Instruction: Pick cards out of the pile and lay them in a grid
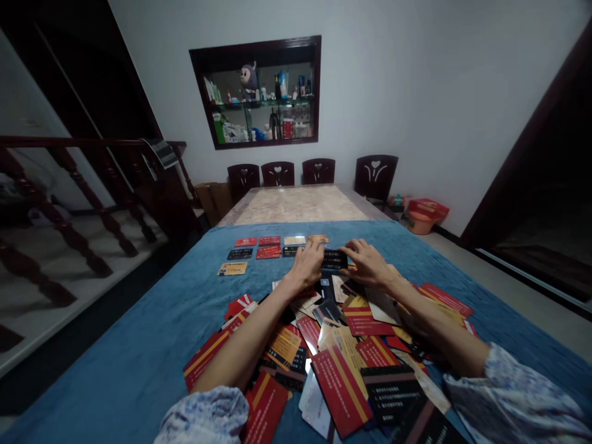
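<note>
Both my hands are stretched forward over a heap of loose cards. Between them is a black card (335, 259) with pale print, tilted up a little. My left hand (309, 264) is closed at its left edge, and my right hand (369, 264) pinches its right edge. Beyond and to the left lie cards in short rows: a red card (269, 241), a black card (240, 253) and a gold card (232, 269) among them. My left hand partly covers the right end of these rows. Under my forearms the heap holds a large red card (341, 390) and a black striped card (391, 394).
A blue cloth (161, 320) covers the near part of the table; its far end shows a beige stone top (296, 205). Dark chairs (319, 171) stand behind. A wooden railing (69, 246) is at left, a red-orange bin (422, 216) at right.
</note>
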Available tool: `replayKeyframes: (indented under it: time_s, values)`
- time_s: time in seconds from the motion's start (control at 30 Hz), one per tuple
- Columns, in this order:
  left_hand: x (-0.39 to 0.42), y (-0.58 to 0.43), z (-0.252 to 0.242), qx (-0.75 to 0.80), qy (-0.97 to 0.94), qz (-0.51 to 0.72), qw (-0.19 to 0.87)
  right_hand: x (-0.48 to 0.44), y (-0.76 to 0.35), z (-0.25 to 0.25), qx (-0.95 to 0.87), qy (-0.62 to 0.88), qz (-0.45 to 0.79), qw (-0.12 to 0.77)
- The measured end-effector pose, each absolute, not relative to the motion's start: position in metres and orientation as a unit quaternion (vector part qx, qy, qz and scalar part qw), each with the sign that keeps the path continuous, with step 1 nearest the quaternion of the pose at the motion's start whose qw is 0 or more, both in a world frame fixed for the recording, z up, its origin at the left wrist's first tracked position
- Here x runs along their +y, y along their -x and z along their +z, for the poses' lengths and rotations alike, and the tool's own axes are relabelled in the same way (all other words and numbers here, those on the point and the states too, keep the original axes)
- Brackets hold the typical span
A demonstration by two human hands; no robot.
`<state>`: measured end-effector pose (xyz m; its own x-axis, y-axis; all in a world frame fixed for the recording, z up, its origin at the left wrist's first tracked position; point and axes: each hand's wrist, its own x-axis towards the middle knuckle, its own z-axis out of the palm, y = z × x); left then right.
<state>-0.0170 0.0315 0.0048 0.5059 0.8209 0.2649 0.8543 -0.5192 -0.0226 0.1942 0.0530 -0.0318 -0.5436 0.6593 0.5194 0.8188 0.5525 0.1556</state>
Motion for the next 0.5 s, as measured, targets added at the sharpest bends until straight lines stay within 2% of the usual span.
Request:
replayKeyframes:
  time_s: [0.5]
  values:
    - [0.026, 0.062, 0.017, -0.463, 0.88, -0.059, 0.092, 0.052, -0.161, -0.023, -0.888, 0.388, -0.135, 0.203]
